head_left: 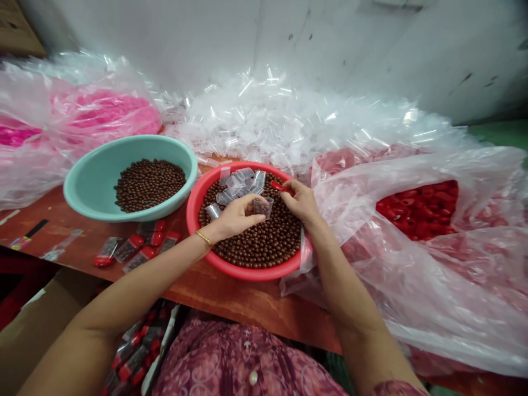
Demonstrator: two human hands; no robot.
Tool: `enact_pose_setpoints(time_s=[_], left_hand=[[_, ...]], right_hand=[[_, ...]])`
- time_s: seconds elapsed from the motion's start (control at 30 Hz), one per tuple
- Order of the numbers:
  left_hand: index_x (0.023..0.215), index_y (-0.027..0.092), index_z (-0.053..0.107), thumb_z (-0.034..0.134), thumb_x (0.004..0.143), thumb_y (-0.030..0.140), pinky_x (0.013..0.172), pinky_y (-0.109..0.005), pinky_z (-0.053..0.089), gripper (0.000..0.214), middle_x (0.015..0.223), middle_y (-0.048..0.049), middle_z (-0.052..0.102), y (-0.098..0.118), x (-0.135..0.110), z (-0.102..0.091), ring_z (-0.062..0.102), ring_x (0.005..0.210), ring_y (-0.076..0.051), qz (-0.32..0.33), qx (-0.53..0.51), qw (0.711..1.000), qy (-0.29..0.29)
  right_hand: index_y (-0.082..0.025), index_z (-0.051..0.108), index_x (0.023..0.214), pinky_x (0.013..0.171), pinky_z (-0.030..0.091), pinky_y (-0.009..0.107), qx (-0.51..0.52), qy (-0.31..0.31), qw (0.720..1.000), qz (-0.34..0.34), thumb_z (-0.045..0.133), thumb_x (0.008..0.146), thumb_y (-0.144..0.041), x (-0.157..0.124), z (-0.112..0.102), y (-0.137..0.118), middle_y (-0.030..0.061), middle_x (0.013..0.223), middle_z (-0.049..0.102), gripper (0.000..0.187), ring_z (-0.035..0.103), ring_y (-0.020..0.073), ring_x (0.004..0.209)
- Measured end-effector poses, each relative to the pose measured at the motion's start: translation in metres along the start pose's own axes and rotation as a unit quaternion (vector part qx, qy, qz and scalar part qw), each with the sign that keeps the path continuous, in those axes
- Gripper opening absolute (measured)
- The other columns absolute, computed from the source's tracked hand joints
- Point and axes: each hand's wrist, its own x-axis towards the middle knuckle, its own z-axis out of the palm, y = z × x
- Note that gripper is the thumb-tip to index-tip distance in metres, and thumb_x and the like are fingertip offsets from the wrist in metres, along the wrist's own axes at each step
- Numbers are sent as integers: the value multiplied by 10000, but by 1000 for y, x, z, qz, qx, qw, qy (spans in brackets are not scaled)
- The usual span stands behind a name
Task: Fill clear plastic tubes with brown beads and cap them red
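A red basin (247, 273) in front of me holds many small round brown balls (264, 242). Several clear plastic containers (237, 184) lie in a heap on top of them. Over the basin my left hand (239, 215) grips one clear plastic container (263, 207) between thumb and fingers; whether anything is inside it I cannot tell. To its right, above the basin's rim, my right hand (303, 203) pinches a red plastic cap (279, 187). Cap and container are apart.
At left stands a turquoise basin (88, 192) with more brown balls; red-capped filled containers (134, 247) lie before it. Clear containers (264, 121) are piled along the wall. An open bag of red caps (421, 212) sits right, a bag of pink pieces (103, 115) left. Below is a box of capped containers (136, 352).
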Motion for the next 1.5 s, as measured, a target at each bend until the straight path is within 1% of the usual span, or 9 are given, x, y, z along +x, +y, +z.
enact_pose_setpoints(time_s=[0.17,0.27,0.33,0.5,0.63,0.93,1.1,1.27,1.5], left_hand=[[930,123,550,590,720,137,783,-270,484,214,846,-8,613,-5,2,-4,587,779,-108,6,46,998,30],[922,132,525,585,721,127,690,-239,484,210,786,14,587,-5,2,-4,576,679,-82,-31,-40,998,26],[907,131,522,587,720,122,646,-222,473,198,750,20,575,-5,2,-3,572,644,-77,-46,-72,996,25],[876,124,553,600,699,108,635,-232,470,184,733,14,560,-9,3,-2,552,653,-93,-18,-42,999,0],[874,123,577,602,695,122,714,-264,472,180,782,-9,588,-13,3,-3,554,739,-122,26,47,999,0],[931,125,601,574,734,194,779,-295,466,210,851,-31,643,-15,0,-4,590,814,-165,54,177,983,12],[984,139,591,567,749,199,778,-291,467,244,874,-30,649,-10,-3,-3,599,829,-170,73,190,979,29],[912,151,591,547,791,238,754,-297,462,156,791,-14,621,-4,-6,-3,578,759,-160,74,248,965,46],[986,156,557,555,788,195,840,-283,445,202,931,-24,606,-9,0,-4,569,885,-140,123,103,987,10]], right_hand=[[-169,649,872,630,406,302,-270,-153,949,-45,496,760,-264,-12,-5,-25,119,833,695,212,622,228,744],[-151,666,872,639,402,299,-329,-238,912,-52,480,786,-255,-18,-6,-33,147,880,701,230,637,239,787],[-140,667,860,639,398,294,-312,-253,915,-43,466,796,-256,-18,-7,-32,139,859,697,240,629,232,779],[-137,626,758,562,374,258,-18,-182,983,28,500,779,-390,-13,-22,-26,28,649,594,283,519,142,586],[-153,588,715,539,352,237,166,-176,970,-18,567,731,-437,-12,-38,-40,-13,624,522,285,453,107,570],[-156,633,730,607,406,243,164,-227,956,-86,591,732,-371,-17,-42,-63,11,684,588,219,522,130,655],[-156,638,733,568,371,238,191,-168,967,-24,637,698,-392,-20,-40,-53,-5,659,574,240,487,111,609],[-165,576,676,472,247,225,248,-125,959,52,631,709,-424,-28,-35,-51,-62,521,400,267,341,68,494],[-183,538,662,453,190,235,312,-73,944,84,629,705,-446,-33,-28,-53,-76,496,341,282,279,59,460]])
